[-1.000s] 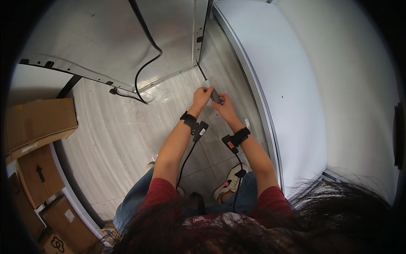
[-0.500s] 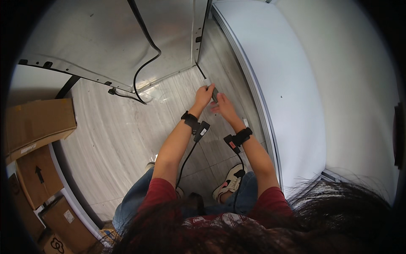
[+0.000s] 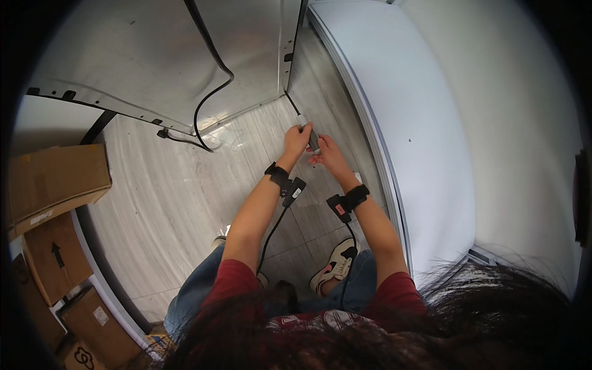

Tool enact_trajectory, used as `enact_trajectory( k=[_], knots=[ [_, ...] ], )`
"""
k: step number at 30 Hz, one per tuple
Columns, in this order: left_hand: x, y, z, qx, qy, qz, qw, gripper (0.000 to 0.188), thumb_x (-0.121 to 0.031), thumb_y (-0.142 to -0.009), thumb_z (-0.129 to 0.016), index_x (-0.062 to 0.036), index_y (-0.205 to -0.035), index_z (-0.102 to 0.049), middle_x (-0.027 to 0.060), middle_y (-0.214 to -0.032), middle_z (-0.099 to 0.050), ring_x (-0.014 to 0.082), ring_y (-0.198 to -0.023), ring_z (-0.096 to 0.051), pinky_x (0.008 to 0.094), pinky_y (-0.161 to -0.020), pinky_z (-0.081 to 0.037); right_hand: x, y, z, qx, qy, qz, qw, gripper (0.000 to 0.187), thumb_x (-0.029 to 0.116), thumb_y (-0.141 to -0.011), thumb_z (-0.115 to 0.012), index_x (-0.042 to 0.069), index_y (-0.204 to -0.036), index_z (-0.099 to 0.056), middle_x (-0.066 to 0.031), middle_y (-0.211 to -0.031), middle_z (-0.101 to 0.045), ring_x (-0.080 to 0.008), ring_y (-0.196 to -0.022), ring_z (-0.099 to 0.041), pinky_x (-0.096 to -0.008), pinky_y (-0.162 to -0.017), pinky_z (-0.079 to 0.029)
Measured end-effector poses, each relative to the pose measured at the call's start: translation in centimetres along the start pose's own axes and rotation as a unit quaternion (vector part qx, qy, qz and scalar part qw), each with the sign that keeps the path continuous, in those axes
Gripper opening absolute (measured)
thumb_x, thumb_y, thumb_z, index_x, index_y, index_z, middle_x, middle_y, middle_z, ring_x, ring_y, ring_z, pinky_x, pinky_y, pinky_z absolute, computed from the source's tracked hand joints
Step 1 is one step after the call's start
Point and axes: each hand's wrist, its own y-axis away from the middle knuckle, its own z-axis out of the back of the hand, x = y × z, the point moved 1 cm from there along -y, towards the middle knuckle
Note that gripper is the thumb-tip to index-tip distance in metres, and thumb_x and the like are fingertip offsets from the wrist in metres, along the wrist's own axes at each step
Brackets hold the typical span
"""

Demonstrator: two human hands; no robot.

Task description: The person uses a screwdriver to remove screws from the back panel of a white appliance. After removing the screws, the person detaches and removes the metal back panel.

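Note:
A screwdriver (image 3: 314, 143) with a grey handle, a pale collar and a thin dark shaft slants from my hands to the bottom corner of a large metal panel (image 3: 148, 61). Its tip meets that corner, but the screw there is too small to make out. My left hand (image 3: 297, 140) is closed round the handle just behind the collar. At the handle's butt end, my right hand (image 3: 332, 154) has its fingers bent about the grip, thumb side against it. Both wrists wear black straps with small cabled devices.
A black cable (image 3: 209, 92) hangs down the panel and ends in a connector (image 3: 163, 133) near its lower edge. Cardboard boxes (image 3: 58, 179) are stacked at the left. Along the right runs a white ledge (image 3: 394, 111) with a metal rail. My shoes stand on the wood-look floor (image 3: 154, 216).
My right hand's fingers, blurred and looser before, have come in around the end of the handle, and more of the grip shows. My left hand and the screwdriver have hardly moved.

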Motion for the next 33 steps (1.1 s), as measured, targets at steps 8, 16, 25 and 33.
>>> enact_trajectory(
  k=[8, 16, 25, 33],
  knots=[
    [1.2, -0.4, 0.1, -0.017, 0.009, 0.009, 1.0, 0.055, -0.048, -0.076, -0.053, 0.0053, -0.061, -0.057, 0.017, -0.055, -0.056, 0.0286, -0.055, -0.057, 0.0374, -0.053, -0.042, 0.1, 0.5, -1.7, -0.061, 0.081, 0.05, 0.994, 0.04, 0.025, -0.086, -0.052, 0.002, -0.116, -0.038, -0.0111, -0.088, -0.054, -0.0158, -0.066, -0.056, -0.0268, -0.057, -0.045],
    [0.8, -0.4, 0.2, -0.011, 0.006, -0.013, 1.0, 0.052, -0.046, -0.076, -0.053, 0.0035, -0.062, -0.058, 0.0164, -0.055, -0.056, 0.0286, -0.054, -0.056, 0.0368, -0.053, -0.042, -0.8, -0.6, -0.6, -0.111, 0.222, 0.119, 0.961, 0.039, 0.025, -0.085, -0.053, 0.003, -0.115, -0.041, -0.0107, -0.087, -0.055, -0.0151, -0.068, -0.056, -0.0273, -0.059, -0.046],
    [1.0, -0.4, -0.2, -0.019, -0.024, 0.014, 0.999, 0.053, -0.047, -0.077, -0.051, 0.0032, -0.061, -0.058, 0.0168, -0.055, -0.056, 0.0286, -0.056, -0.057, 0.0364, -0.054, -0.043, -0.4, 0.1, -1.4, -0.111, 0.291, 0.166, 0.936, 0.036, 0.028, -0.086, -0.051, 0.001, -0.109, -0.045, -0.0099, -0.082, -0.057, -0.0163, -0.06, -0.056, -0.0268, -0.053, -0.045],
    [1.2, -0.5, -0.1, -0.007, -0.018, 0.039, 0.999, 0.053, -0.047, -0.077, -0.052, 0.0033, -0.062, -0.059, 0.0172, -0.056, -0.057, 0.0293, -0.057, -0.058, 0.0373, -0.056, -0.044, -1.7, -0.8, 0.1, -0.01, 0.074, 0.025, 0.997, 0.041, 0.029, -0.085, -0.052, 0.001, -0.113, -0.041, -0.0109, -0.084, -0.057, -0.0158, -0.06, -0.055, -0.0268, -0.053, -0.045]
  ],
)
